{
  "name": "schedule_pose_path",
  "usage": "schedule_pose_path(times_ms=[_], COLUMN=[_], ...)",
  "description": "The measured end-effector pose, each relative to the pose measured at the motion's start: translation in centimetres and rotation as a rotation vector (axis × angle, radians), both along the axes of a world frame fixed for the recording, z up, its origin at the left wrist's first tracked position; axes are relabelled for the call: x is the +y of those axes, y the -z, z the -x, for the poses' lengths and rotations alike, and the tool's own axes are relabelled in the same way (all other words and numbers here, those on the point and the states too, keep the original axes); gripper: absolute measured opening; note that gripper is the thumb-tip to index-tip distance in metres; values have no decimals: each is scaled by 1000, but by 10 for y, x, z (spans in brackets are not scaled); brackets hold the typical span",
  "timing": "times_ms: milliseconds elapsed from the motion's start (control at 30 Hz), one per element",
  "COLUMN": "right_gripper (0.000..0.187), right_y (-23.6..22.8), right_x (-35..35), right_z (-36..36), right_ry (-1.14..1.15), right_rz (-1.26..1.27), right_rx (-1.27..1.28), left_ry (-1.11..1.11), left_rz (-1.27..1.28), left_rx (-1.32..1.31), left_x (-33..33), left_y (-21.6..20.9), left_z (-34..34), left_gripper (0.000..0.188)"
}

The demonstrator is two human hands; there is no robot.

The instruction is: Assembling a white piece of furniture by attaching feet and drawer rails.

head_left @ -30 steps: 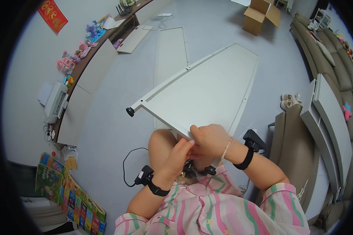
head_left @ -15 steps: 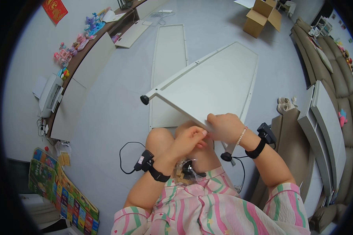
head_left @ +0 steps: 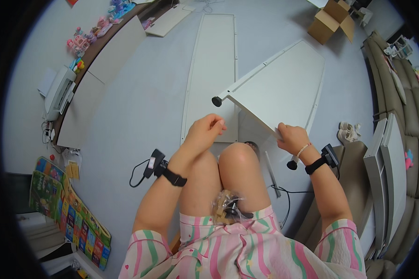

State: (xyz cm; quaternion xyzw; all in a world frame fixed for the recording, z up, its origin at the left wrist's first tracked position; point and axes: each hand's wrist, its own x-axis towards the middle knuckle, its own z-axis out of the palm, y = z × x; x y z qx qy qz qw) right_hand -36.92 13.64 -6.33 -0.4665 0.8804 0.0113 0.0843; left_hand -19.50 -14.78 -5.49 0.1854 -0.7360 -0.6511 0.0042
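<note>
My right hand grips the near edge of a white panel with a raised rim, tilted up off the floor. Round black feet are fixed at its near corners, one foot on the left and another foot below my right wrist. My left hand is raised left of the panel, apart from it, fingers curled in; anything pinched there is hidden. On my lap lies a clear plastic bag with black and tan small parts. A second white panel lies flat on the floor beyond my left hand.
An open cardboard box stands far right. Curved white panels lean against a brown sofa. A thin metal bar lies near my right knee, with shoes beyond. A low cabinet lines the left wall.
My left hand has left the panel's near edge and moved left and away from me. My right hand still grips that edge, farther right in view. The view has also shifted.
</note>
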Motion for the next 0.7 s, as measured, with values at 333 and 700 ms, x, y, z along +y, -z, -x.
schedule_pose_path(times_ms=[333, 700], right_gripper=[27, 26], right_y=[108, 231], right_x=[11, 45], right_z=[25, 39], right_ry=[101, 229], right_rz=[-194, -375], right_rx=[-32, -149], left_ry=[184, 427], left_rz=[354, 452], left_rx=[-60, -136], left_x=[-24, -28], left_y=[23, 112], left_z=[85, 121], left_gripper=[27, 24])
